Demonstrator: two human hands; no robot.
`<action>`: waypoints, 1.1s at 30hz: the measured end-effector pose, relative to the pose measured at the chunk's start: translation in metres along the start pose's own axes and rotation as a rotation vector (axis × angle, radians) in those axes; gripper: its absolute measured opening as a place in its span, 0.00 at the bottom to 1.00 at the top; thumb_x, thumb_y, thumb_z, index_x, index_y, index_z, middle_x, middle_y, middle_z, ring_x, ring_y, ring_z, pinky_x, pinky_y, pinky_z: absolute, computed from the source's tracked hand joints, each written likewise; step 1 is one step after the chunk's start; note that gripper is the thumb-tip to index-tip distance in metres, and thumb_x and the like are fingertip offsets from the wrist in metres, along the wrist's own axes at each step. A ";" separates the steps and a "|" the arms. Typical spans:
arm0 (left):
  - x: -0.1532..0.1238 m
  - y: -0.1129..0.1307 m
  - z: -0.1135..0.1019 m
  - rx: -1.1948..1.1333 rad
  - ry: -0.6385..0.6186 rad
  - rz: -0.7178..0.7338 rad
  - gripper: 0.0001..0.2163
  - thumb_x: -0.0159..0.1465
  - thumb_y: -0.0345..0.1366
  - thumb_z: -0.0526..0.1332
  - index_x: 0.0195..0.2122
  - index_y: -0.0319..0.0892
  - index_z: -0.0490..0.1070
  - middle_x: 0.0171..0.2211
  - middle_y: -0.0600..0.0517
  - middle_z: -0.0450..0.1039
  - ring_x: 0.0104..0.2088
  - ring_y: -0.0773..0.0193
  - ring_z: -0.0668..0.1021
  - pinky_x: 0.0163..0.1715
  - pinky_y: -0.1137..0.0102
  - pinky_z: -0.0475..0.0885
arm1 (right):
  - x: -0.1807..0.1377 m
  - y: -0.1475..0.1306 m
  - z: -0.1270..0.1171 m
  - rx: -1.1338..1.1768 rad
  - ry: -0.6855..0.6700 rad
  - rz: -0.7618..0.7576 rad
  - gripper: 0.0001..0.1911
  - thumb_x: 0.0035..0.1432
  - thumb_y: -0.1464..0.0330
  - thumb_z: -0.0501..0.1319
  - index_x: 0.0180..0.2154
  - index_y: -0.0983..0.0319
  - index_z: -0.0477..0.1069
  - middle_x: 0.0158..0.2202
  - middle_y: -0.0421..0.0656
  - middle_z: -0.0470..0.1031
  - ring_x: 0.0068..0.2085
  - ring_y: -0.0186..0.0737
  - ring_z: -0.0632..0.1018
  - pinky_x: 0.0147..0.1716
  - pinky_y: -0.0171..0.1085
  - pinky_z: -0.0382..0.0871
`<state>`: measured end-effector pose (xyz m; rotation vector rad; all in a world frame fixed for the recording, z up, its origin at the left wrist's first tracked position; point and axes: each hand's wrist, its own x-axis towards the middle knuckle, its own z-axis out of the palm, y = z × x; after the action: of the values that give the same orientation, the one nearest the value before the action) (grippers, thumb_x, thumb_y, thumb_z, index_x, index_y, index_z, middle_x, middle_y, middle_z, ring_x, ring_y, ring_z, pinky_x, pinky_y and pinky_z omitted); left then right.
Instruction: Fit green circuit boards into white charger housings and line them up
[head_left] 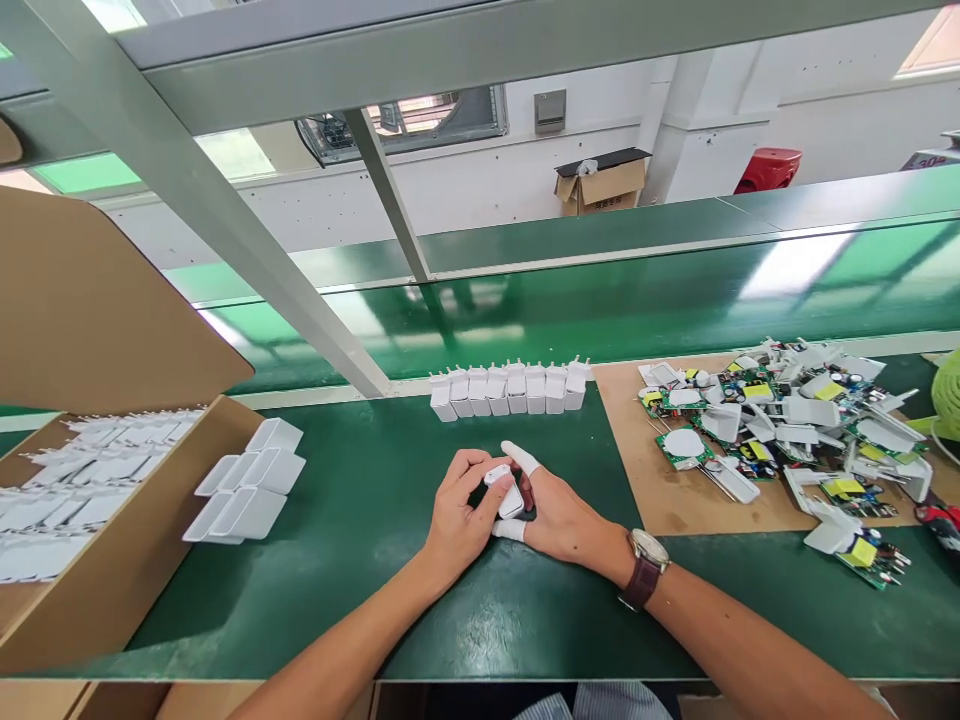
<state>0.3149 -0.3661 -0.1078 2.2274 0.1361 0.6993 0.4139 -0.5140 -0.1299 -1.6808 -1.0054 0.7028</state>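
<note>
My left hand (466, 505) is closed on a small white power adapter (511, 500), its thumb lying on the top face. From the other side my right hand (551, 510) grips the same adapter; white finger cots cover two of its fingertips, and a watch is on that wrist. Something dark shows beneath the adapter, too hidden to name. Beyond my hands stands a row of white adapters (516, 390) with pins pointing up. To the left lie several white plastic cases (255, 490), open and grouped together.
At far left, an open cardboard box (187, 520) holds layers of white pronged parts (90, 480). On the right, a cardboard sheet (637, 480) bears heaped circuit boards (757, 390) with white plastic pieces. A grey metal post (300, 320) rises at the green bench's (330, 600) back edge.
</note>
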 end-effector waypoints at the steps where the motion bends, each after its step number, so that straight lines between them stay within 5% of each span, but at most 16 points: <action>1: -0.001 -0.001 0.001 -0.018 -0.008 -0.019 0.10 0.72 0.38 0.60 0.50 0.47 0.79 0.41 0.49 0.72 0.40 0.64 0.78 0.40 0.68 0.78 | 0.000 0.000 0.000 -0.005 -0.001 0.008 0.54 0.56 0.61 0.72 0.74 0.62 0.44 0.52 0.52 0.78 0.50 0.51 0.78 0.55 0.52 0.70; 6: 0.004 -0.001 -0.004 0.005 -0.076 -0.036 0.11 0.71 0.39 0.61 0.50 0.46 0.79 0.45 0.47 0.73 0.45 0.61 0.79 0.44 0.65 0.78 | 0.000 -0.006 -0.003 -0.001 -0.010 0.028 0.55 0.55 0.61 0.72 0.74 0.64 0.43 0.53 0.54 0.77 0.51 0.52 0.78 0.55 0.52 0.70; 12: 0.018 0.014 -0.023 0.058 -0.348 -0.045 0.18 0.62 0.42 0.72 0.52 0.47 0.76 0.47 0.47 0.74 0.46 0.57 0.79 0.47 0.62 0.79 | -0.001 -0.010 -0.005 -0.057 0.000 0.010 0.55 0.54 0.66 0.71 0.74 0.64 0.43 0.55 0.55 0.75 0.52 0.54 0.78 0.54 0.52 0.71; 17: 0.010 0.018 -0.030 0.073 -0.317 -0.070 0.23 0.60 0.42 0.73 0.56 0.49 0.74 0.47 0.47 0.72 0.44 0.57 0.79 0.41 0.64 0.81 | -0.005 -0.008 -0.004 -0.124 0.015 -0.012 0.54 0.54 0.67 0.71 0.74 0.61 0.44 0.55 0.54 0.72 0.45 0.49 0.77 0.49 0.52 0.73; 21: 0.022 -0.004 -0.066 0.202 -0.124 -0.135 0.26 0.61 0.45 0.71 0.59 0.49 0.72 0.50 0.47 0.72 0.46 0.56 0.79 0.43 0.61 0.80 | -0.009 -0.002 0.000 -0.196 0.038 -0.063 0.51 0.57 0.66 0.69 0.73 0.61 0.44 0.50 0.50 0.70 0.38 0.43 0.74 0.46 0.51 0.75; 26: 0.063 -0.053 -0.121 0.285 -0.010 -0.473 0.39 0.54 0.48 0.73 0.66 0.45 0.66 0.59 0.43 0.72 0.46 0.51 0.81 0.52 0.53 0.78 | -0.009 0.005 0.007 -0.228 0.068 -0.162 0.44 0.61 0.68 0.65 0.72 0.61 0.47 0.49 0.50 0.70 0.39 0.43 0.74 0.48 0.50 0.75; 29: 0.087 -0.077 -0.129 0.119 -0.035 -0.586 0.45 0.49 0.48 0.76 0.67 0.38 0.64 0.56 0.40 0.75 0.50 0.47 0.81 0.56 0.51 0.76 | -0.009 0.004 0.007 -0.226 0.072 -0.175 0.42 0.61 0.69 0.63 0.72 0.61 0.49 0.50 0.51 0.70 0.39 0.43 0.74 0.48 0.50 0.75; 33: 0.104 -0.088 -0.116 -0.053 -0.126 -0.535 0.48 0.47 0.48 0.77 0.67 0.38 0.63 0.59 0.39 0.75 0.58 0.44 0.77 0.59 0.50 0.74 | -0.009 0.002 0.005 -0.221 0.085 -0.186 0.38 0.61 0.70 0.61 0.70 0.61 0.52 0.49 0.50 0.71 0.37 0.42 0.74 0.45 0.48 0.76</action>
<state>0.3524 -0.1975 -0.0623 2.0444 0.6149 0.2658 0.4058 -0.5202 -0.1335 -1.7615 -1.1951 0.4062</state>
